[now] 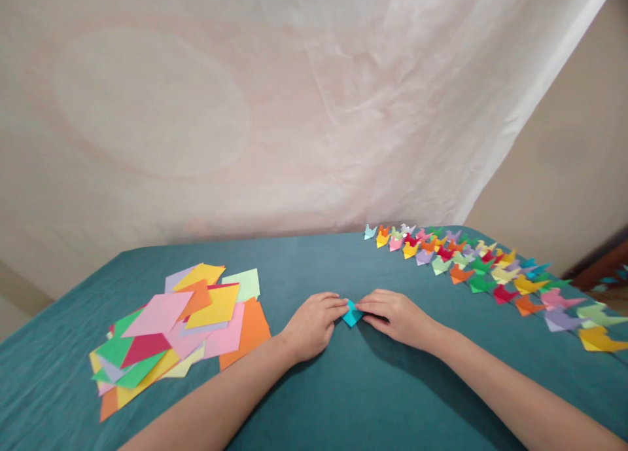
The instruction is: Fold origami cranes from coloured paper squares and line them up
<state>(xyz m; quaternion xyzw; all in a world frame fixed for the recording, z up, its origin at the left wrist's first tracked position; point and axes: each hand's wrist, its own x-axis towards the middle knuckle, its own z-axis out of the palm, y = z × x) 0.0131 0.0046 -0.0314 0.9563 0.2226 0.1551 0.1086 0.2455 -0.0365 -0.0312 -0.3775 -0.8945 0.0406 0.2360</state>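
A small folded piece of blue origami paper (352, 315) lies on the teal tablecloth, a corner pointing towards me. My left hand (315, 323) is closed at its left edge, the fingertips pressing on the paper. From the other side, my right hand (394, 315) pinches the right edge between thumb and fingers. Both hands cover parts of the paper, so its full outline and folds are hidden.
Loose coloured paper squares (164, 317) lie in an overlapping heap on the left. Rows of folded paper birds (461, 274) in many colours stand along the right side. A pale cloth (275, 110) hangs behind the table.
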